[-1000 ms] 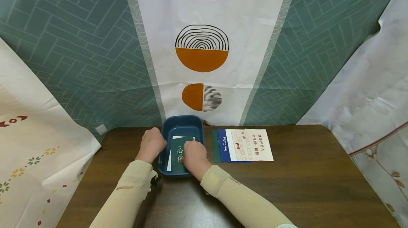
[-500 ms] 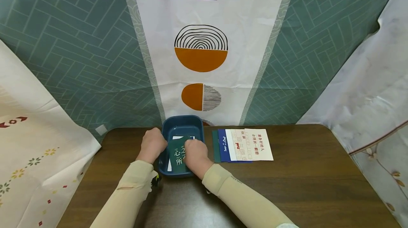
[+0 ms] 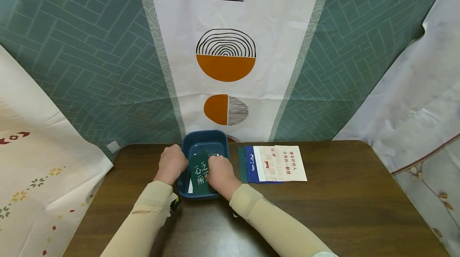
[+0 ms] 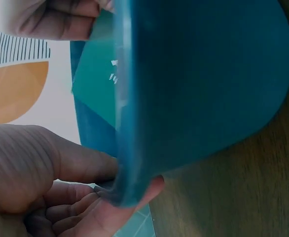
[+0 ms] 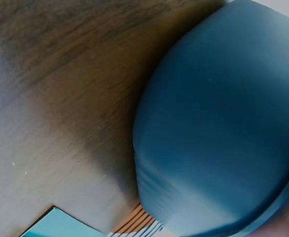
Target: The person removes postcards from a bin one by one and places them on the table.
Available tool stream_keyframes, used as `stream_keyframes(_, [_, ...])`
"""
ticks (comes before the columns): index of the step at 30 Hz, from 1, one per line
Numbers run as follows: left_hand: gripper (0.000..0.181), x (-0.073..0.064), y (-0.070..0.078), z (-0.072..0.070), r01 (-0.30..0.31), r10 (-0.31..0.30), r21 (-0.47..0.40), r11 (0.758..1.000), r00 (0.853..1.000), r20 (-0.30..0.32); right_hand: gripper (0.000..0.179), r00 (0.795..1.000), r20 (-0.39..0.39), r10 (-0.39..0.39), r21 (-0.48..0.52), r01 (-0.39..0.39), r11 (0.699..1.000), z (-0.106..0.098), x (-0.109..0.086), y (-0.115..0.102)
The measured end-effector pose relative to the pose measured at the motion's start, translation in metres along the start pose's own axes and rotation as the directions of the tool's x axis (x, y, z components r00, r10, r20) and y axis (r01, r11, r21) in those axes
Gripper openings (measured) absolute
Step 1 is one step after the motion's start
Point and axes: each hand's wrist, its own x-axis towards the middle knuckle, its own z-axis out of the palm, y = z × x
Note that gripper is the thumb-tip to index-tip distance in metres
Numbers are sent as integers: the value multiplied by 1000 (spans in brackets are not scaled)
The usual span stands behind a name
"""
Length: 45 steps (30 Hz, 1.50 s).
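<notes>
A blue plastic tray [image 3: 205, 140] sits at the table's back edge. My left hand [image 3: 171, 164] pinches its left rim; the left wrist view shows the thumb [image 4: 88, 163] inside and a finger outside. In the tray, my right hand [image 3: 222, 175] holds a dark green card [image 3: 199, 177] with white characters by its right part. The card is tilted, and its corner shows above the rim in the left wrist view. Under it lies a white card [image 3: 190, 188], mostly covered. The right wrist view shows mainly the tray's outer wall [image 5: 208, 108]; the right fingertips are hidden there.
Right of the tray, overlapping cards lie on the brown table [image 3: 323, 209]: a green card [image 3: 243, 165], a blue card [image 3: 251, 165] and cream-white cards [image 3: 287, 164] with red print. A patterned cloth [image 3: 226, 105] hangs behind the table.
The green card in the tray has turned and shifted slightly left under my right hand, showing more of its characters. My left hand stays on the tray rim.
</notes>
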Motion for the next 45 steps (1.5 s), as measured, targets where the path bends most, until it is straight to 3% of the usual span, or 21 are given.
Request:
stream_keyframes(10, [16,-5,2,1,-5,5,6,1000,1000,0,14,1000,27,-2,140,-2,990,-4,-2,2])
stream_keyframes(15, [16,-6,2,2,-8,8,14,1000,1000,-3,17,998,59,33,293,-49,955,-4,-4,4])
stream_keyframes(19, [18,-7,2,4,2,-2,16,1000,1000,1,28,995,72,63,354,-85,931,-5,-5,5])
stream_keyframes(24, [21,-6,3,4,7,-7,28,1000,1000,0,41,992,83,95,380,-119,917,-10,-4,6])
stream_keyframes(28, [19,-5,4,3,2,-2,44,999,1000,-5,41,990,88,111,393,-137,909,-17,-4,7])
stream_keyframes(33, [18,-5,4,3,-6,6,58,998,1000,-10,32,991,66,117,413,-134,901,-26,-5,12])
stream_keyframes(37, [19,-5,3,3,-18,19,67,998,1000,-20,17,989,74,128,457,-148,877,-33,-6,19])
stream_keyframes(40, [19,-5,4,3,-12,13,63,998,1000,-16,16,987,73,145,478,-162,863,-41,-6,27])
stream_keyframes(45, [22,-4,7,1,11,-11,58,998,1000,2,19,984,15,180,472,-166,866,-54,-6,41])
